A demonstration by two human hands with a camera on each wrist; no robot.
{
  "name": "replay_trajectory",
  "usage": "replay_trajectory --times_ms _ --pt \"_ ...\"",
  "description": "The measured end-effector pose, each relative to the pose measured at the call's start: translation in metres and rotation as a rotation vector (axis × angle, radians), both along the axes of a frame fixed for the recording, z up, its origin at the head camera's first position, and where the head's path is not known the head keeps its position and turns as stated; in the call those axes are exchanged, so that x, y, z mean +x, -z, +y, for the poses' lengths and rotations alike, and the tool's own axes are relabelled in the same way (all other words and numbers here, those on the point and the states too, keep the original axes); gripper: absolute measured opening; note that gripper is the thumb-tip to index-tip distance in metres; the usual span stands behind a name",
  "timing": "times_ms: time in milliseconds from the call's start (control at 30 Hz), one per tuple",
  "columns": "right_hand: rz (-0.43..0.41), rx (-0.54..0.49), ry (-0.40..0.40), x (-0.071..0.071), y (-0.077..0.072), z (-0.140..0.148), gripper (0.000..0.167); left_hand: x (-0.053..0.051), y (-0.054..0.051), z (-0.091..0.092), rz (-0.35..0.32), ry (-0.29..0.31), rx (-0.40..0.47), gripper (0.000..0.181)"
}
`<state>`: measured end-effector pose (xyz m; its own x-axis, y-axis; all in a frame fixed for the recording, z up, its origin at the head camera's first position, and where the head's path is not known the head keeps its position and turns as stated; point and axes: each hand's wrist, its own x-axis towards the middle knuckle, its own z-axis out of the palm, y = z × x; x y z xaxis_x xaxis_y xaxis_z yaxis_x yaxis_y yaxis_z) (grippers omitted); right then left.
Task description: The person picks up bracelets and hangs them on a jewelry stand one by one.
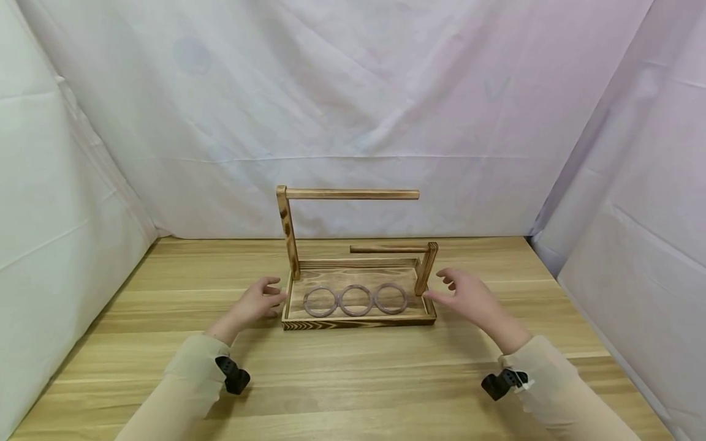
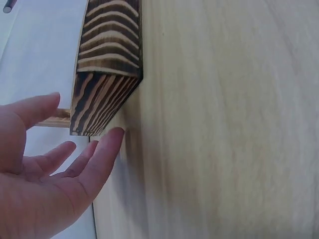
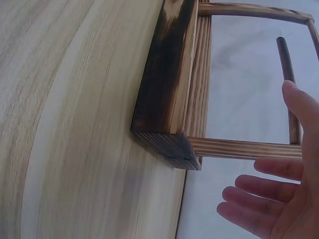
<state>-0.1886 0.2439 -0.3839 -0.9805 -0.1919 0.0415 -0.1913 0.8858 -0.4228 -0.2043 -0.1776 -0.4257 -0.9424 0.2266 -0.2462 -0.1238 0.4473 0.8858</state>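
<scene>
A wooden tray rack [image 1: 360, 324] stands on the table, with a tall post and long bar [image 1: 353, 194] at its left and a shorter post with a short bar [image 1: 388, 249] at its right. Three clear pinkish rings [image 1: 320, 301] [image 1: 355, 300] [image 1: 390, 298] lie side by side in the tray. My left hand [image 1: 257, 302], fingers relaxed, is beside the tray's left end; in the left wrist view that hand [image 2: 65, 174] is around the tray corner [image 2: 107, 94], contact unclear. At the right end my right hand [image 1: 466, 295] has its fingers spread; the right wrist view shows it [image 3: 284, 189] holding nothing.
The rack stands on a light wooden table [image 1: 353, 380]. White cloth [image 1: 353, 110] hangs behind the table and at both sides. A black wrist camera is strapped to each sleeve, left [image 1: 234, 376] and right [image 1: 502, 383].
</scene>
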Motion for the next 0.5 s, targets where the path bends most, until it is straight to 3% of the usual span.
replay_trajectory --times_ms 233,500 --pt "0.029 0.006 -0.026 0.004 0.000 -0.007 0.068 -0.003 0.009 0.002 -0.045 -0.031 0.079 0.057" --pt "0.019 0.018 -0.056 0.004 0.001 -0.015 0.069 -0.002 0.010 0.003 -0.088 -0.011 0.144 0.053"
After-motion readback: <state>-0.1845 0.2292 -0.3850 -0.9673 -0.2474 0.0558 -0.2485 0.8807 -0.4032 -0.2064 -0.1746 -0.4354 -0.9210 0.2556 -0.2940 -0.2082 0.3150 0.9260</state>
